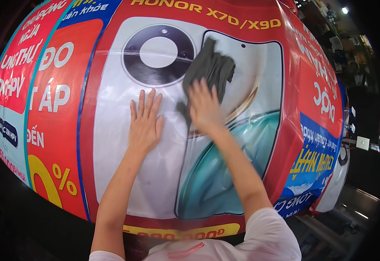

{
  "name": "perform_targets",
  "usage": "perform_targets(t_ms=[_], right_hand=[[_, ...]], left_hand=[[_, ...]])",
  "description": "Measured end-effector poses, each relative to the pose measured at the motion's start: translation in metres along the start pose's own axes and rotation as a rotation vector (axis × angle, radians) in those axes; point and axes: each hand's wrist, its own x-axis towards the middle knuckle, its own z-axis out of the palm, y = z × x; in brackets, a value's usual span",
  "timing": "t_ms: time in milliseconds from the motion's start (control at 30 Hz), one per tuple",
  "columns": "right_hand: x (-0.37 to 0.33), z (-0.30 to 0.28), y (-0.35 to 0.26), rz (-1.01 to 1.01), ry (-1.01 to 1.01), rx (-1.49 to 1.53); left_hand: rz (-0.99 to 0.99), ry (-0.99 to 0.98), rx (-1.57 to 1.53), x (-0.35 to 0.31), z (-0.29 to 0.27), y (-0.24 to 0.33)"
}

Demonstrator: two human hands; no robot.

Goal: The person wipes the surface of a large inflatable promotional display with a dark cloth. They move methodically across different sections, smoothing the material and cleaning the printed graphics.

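Note:
A large glossy printed sheet (124, 182) spreads out before me, mostly red, with pictures of a white phone and a teal phone. My left hand (145, 119) lies flat on the white phone picture, its fingers stretched out and apart. Just right of it, my right hand (205, 106) presses on a crumpled dark grey-green cloth (214, 71), fingers extended over it and smeared by motion. The cloth bunches ahead of the fingers, across the gap between the two phone pictures. Part of it is hidden under my palm.
Red and blue printed panels (55, 100) run down the left side. On the right, the red sheet is creased and bends down past an edge (288, 130). Beyond it are a small white square object (363, 143) and dim clutter (342, 48) at the far right.

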Motion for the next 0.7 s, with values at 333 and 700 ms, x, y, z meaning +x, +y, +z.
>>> perform_targets(t_ms=[333, 700], right_hand=[[0.084, 0.046, -0.025, -0.370, 0.186, 0.147], [0.089, 0.010, 0.146, 0.640, 0.218, -0.216]], left_hand=[[-0.041, 0.470, -0.501, -0.012, 0.000, -0.016], [-0.053, 0.262, -0.355, -0.005, -0.003, -0.014]])
